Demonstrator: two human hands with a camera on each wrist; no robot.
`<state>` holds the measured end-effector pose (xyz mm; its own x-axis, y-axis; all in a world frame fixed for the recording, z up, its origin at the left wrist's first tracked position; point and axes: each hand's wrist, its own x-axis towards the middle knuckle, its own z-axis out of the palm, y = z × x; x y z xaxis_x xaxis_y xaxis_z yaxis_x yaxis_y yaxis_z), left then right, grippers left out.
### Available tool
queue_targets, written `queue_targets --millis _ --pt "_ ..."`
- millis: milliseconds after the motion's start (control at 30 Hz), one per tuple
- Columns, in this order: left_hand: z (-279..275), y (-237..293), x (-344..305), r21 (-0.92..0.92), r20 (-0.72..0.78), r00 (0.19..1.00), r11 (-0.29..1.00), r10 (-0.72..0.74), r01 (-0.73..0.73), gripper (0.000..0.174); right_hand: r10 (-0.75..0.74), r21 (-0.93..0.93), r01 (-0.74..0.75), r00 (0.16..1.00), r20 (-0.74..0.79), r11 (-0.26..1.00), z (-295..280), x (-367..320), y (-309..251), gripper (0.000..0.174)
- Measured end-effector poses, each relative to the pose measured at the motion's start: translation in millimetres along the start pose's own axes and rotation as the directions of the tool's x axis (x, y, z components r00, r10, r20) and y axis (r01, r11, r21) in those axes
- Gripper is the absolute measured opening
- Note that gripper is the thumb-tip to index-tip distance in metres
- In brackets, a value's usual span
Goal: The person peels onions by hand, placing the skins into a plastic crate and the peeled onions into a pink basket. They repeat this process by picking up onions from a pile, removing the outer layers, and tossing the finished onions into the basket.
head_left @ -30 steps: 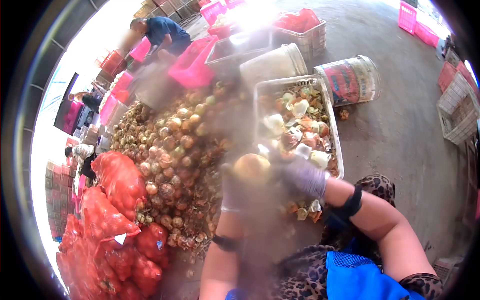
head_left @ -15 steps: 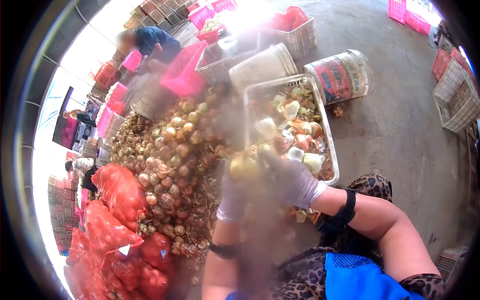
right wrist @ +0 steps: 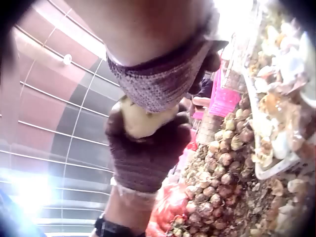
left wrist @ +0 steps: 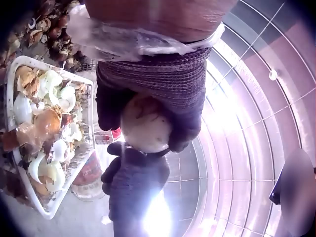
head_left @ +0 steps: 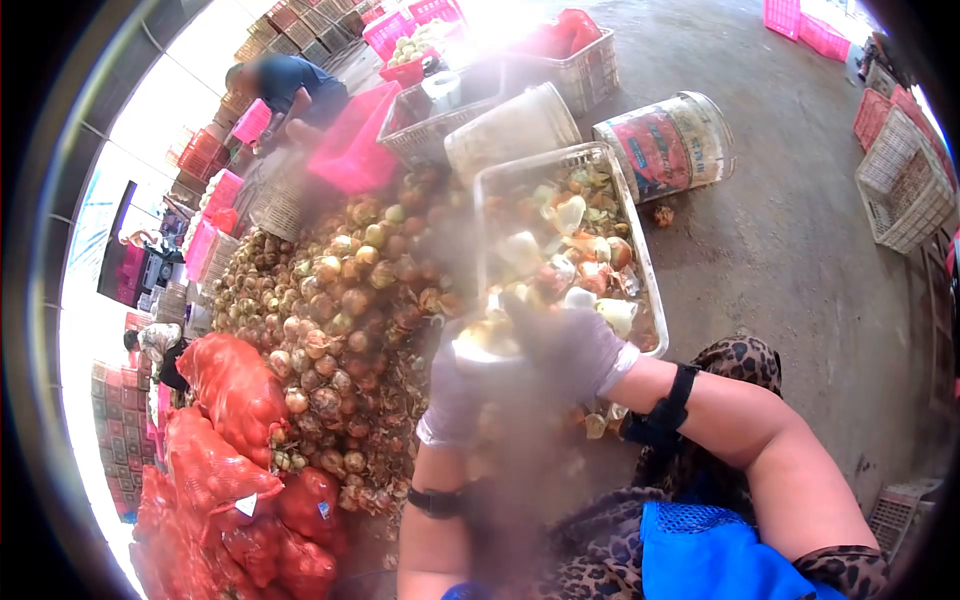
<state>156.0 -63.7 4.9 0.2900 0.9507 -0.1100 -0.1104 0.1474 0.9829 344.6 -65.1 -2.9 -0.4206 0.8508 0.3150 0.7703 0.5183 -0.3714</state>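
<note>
A pale onion [left wrist: 145,123] [right wrist: 140,121] is gripped by the gloved left hand [head_left: 455,385] [left wrist: 158,84] [right wrist: 148,160], whose fingers curl round it. The gloved right hand [head_left: 580,350] [left wrist: 136,180] [right wrist: 160,84] meets the onion from the other side, its fingers bent against it. Whether that hand holds anything else is hidden. A blurred smear covers part of both hands in the head view. Just beyond them lies a white crate [head_left: 655,300] [left wrist: 91,118] holding onion skins and peeled layers [head_left: 590,245].
Left of the hands spreads a large heap of onions [head_left: 340,290]; red mesh sacks [head_left: 235,400] lie at its near side. Beyond the crate are a white bucket [head_left: 515,130], a printed bucket [head_left: 665,150] and a pink crate [head_left: 355,140]. A person [head_left: 300,85] bends at the upper left.
The head view has shifted, so the crates and buckets sit further left and higher. Both hands stay together at the onion, which now shows a paler, whiter surface.
</note>
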Motion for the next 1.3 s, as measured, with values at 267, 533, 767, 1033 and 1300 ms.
queue_targets --millis 267,533,767,1033,1300 --pt "3 6 -20 -0.227 0.017 0.999 0.973 -0.043 0.046 0.085 0.591 -0.114 -0.588 0.746 0.307 0.801 1 6 71 0.036" --pt "-6 26 -11 -0.130 -0.167 0.961 0.962 0.219 -0.241 0.083 0.057 0.446 0.037 0.979 -0.195 0.894 6 -3 -25 0.027" --pt "-6 20 0 -0.082 -0.335 0.890 0.932 0.308 -0.354 0.074 0.104 0.515 -0.087 0.995 -0.003 0.853 20 12 -26 0.025" --pt "-31 7 6 0.796 -0.118 0.809 0.542 0.576 -0.270 0.064 0.065 0.348 -0.080 0.996 0.054 0.934 49 4 -23 0.042" --pt "-24 -6 3 -0.498 -0.357 0.931 0.827 0.079 -0.261 0.068 0.172 0.503 -0.121 0.983 -0.056 0.856 -9 18 -46 0.051"
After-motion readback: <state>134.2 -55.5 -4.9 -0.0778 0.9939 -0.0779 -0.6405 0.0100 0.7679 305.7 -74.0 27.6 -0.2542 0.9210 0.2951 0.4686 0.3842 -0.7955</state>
